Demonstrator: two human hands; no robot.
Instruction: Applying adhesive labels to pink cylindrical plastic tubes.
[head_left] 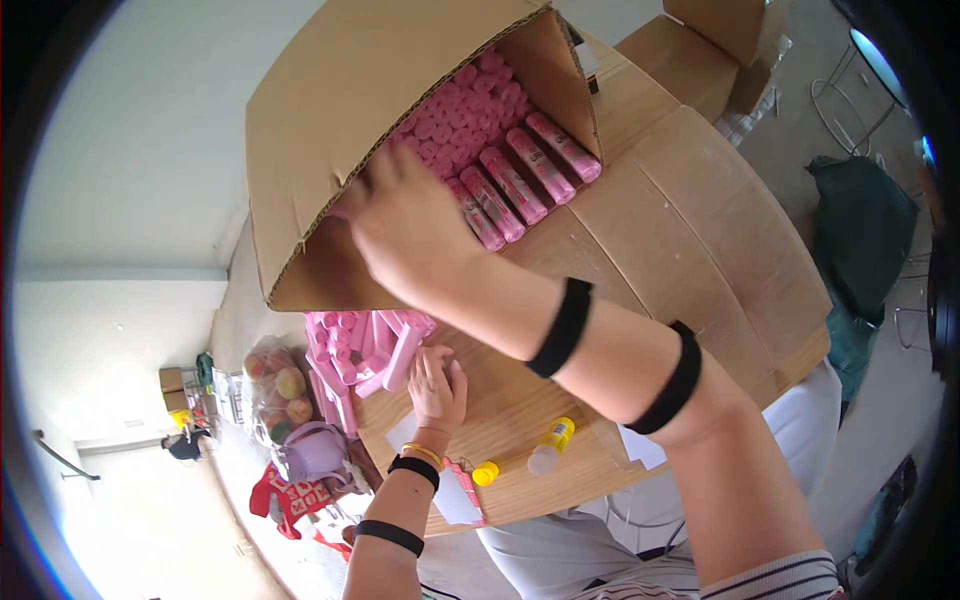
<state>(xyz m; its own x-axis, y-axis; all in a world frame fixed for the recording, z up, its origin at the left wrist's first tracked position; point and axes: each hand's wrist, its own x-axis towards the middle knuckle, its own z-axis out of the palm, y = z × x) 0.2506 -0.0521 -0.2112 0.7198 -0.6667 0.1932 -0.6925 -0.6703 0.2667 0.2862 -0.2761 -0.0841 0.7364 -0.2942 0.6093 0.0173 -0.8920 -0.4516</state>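
Note:
A large cardboard box [400, 90] lies on its side with its mouth toward me. Inside, pink cylinders [450, 120] are stacked with their ends facing out, and several printed pink tubes [513, 185] lie in a row along the front. My right hand [415, 225] reaches into the box's opening; its fingers are smeared by motion, and whether they hold anything is hidden. Beside a pile of plain pink tubes [365, 345] on the table, my left hand [437, 390] rests with thumb and fingers apart, close to one tube.
On the wooden table [500, 390] are a yellow glue-stick-like tube [552, 446], a yellow cap [485, 473] and a white card [455, 497] with a pink edge. Flattened cardboard [690, 230] covers the right side. Bagged fruit [280, 385] and a lilac bag [315, 452] sit at the left.

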